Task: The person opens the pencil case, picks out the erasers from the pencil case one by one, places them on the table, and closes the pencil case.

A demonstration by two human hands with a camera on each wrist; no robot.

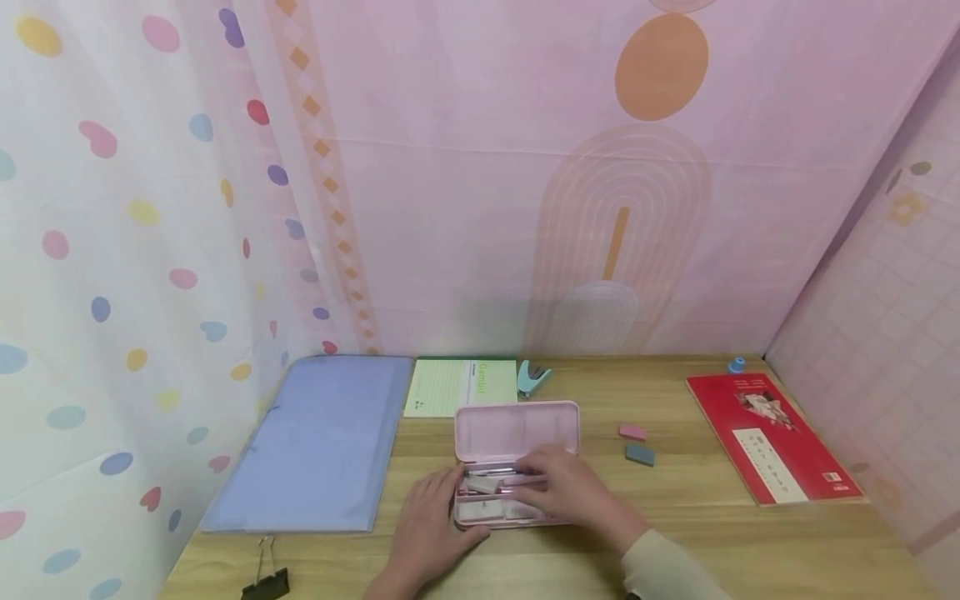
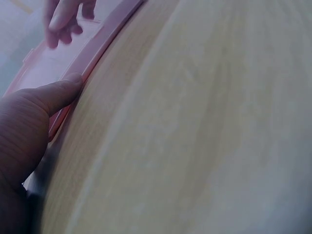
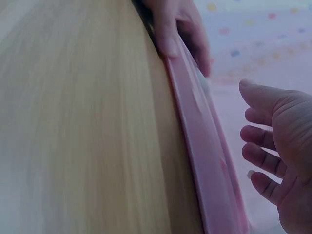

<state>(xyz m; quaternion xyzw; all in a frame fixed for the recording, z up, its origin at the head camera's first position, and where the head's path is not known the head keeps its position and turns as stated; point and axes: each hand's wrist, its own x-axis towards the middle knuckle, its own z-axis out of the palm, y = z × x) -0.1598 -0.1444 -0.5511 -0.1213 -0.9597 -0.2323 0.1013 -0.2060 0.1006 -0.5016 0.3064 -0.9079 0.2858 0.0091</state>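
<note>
A pink pencil case (image 1: 517,432) lies on the wooden table, its lid tipped back. Inside it are slim pen-like items (image 1: 497,469), a small whitish block (image 1: 482,484) and other pale pieces along the front. My left hand (image 1: 427,525) holds the case at its left end, thumb on the front edge and fingers round the far side. Over the right part of the case hovers my right hand (image 1: 566,492). In the right wrist view its fingers (image 3: 263,139) are loosely bent, thumb apart from them, with nothing between. The hand hides the case's right end.
A blue folder (image 1: 315,450) lies left, with a black binder clip (image 1: 266,583) in front. Behind the case are a green notepad (image 1: 442,387) and a teal stapler (image 1: 531,380). Pink (image 1: 632,432) and blue-grey erasers (image 1: 640,454), a red booklet (image 1: 765,433) and a small blue object (image 1: 736,365) lie right.
</note>
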